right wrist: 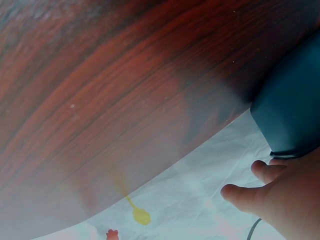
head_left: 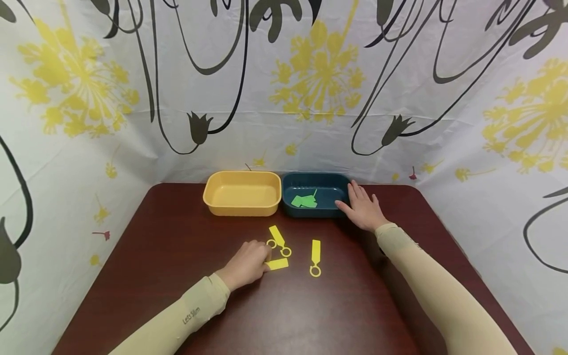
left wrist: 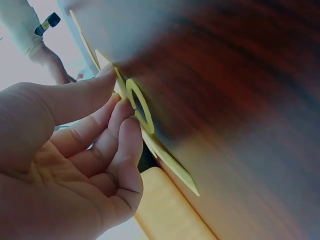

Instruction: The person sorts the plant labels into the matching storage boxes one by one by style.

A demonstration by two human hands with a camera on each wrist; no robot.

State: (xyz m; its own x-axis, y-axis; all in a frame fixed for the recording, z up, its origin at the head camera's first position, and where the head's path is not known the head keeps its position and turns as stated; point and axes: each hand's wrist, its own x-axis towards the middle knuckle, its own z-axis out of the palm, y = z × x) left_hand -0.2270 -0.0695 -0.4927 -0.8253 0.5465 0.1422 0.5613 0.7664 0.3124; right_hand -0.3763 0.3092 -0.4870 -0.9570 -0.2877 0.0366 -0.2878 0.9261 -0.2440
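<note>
In the head view my left hand (head_left: 248, 264) reaches low over the table, its thumb and fingers pinching a flat yellow ring tag (head_left: 278, 264). The ring end of that tag is hidden by the fingers. Right beyond the fingertips lies another yellow tag (head_left: 277, 236), with two rings close about it. A further yellow tag (head_left: 316, 252) lies apart to the right, its ring toward me. My right hand (head_left: 365, 209) rests with spread, straight fingers on the right rim of the dark blue bin (head_left: 317, 213). Several green tags (head_left: 304, 201) lie in this bin.
A yellow bin (head_left: 242, 211) stands directly left of the blue one, near the far edge of the dark red wooden table (head_left: 284, 305). Behind and on both sides hangs a white patterned cloth (head_left: 284, 138).
</note>
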